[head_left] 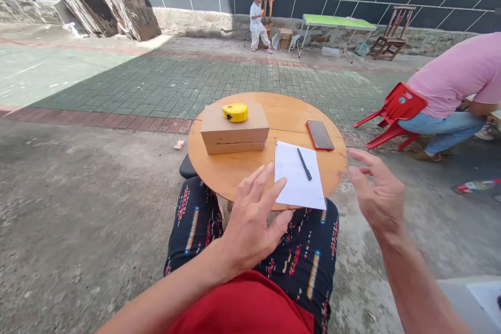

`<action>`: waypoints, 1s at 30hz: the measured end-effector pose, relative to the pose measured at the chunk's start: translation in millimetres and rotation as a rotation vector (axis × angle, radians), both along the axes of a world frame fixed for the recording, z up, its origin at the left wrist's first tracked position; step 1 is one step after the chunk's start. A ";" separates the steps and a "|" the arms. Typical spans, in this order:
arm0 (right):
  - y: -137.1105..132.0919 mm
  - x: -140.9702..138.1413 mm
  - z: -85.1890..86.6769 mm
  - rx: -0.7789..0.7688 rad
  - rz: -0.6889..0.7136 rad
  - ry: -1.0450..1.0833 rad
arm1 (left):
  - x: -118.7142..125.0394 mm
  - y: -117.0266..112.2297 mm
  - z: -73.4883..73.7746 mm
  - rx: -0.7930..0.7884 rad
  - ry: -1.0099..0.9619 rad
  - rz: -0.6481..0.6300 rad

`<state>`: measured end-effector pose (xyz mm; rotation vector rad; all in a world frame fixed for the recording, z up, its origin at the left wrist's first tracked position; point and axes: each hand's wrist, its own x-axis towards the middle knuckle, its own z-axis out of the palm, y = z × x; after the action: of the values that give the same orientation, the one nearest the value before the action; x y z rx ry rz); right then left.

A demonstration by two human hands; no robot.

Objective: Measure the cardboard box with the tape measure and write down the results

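My left hand hovers by the near edge of a round wooden table, fingers apart and holding nothing. Its fingertips are nearest to the lower left of some white paper. A black pen lies slantwise on that paper. Off the table's right edge, my right hand is raised with its fingers curved and apart, and nothing shows in it. On the table's left half sits a closed cardboard box with a yellow tape measure on top. Behind the paper lies a phone with a red edge.
At the right, a person in a pink shirt bends forward on a red plastic chair. By the far wall are a small person, a green folding table and a wooden chair. A bottle lies at the right.
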<state>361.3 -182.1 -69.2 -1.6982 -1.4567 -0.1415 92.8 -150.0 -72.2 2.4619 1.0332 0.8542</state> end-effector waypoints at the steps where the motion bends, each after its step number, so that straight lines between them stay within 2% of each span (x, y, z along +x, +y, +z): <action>1: 10.6 5.9 -15.7 -0.065 -0.001 -0.006 | 9.5 4.4 -8.6 -0.018 0.051 -0.019; 5: 37.4 20.0 -81.6 -0.308 -0.036 -0.132 | 39.5 23.6 -50.8 -0.099 0.298 -0.042; 7: 40.2 18.4 -100.3 -0.379 -0.071 -0.178 | 44.5 30.6 -67.7 -0.100 0.357 -0.025; 9: 39.7 12.9 -107.6 -0.424 -0.089 -0.211 | 43.3 34.3 -78.8 -0.087 0.379 -0.013; 12: 39.0 3.0 -108.6 -0.441 -0.085 -0.242 | 36.0 35.7 -87.1 -0.065 0.374 -0.004; 16: 40.5 -6.5 -109.9 -0.418 -0.073 -0.271 | 26.4 36.5 -91.1 -0.041 0.349 0.015; 23: 37.6 -8.2 -107.3 -0.436 -0.078 -0.280 | 17.6 42.7 -84.6 -0.117 0.316 -0.027; 27: 47.0 -6.7 -90.3 -0.380 -0.062 -0.256 | 5.2 42.5 -80.1 -0.118 0.247 -0.034; 30: 68.9 -17.7 -65.4 -0.279 0.049 -0.219 | -18.4 40.6 -82.9 -0.034 0.165 0.000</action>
<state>343.6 -113.2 -134.7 -1.9157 -1.7445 -0.1041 74.4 -109.4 -155.1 2.5373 1.0931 0.6369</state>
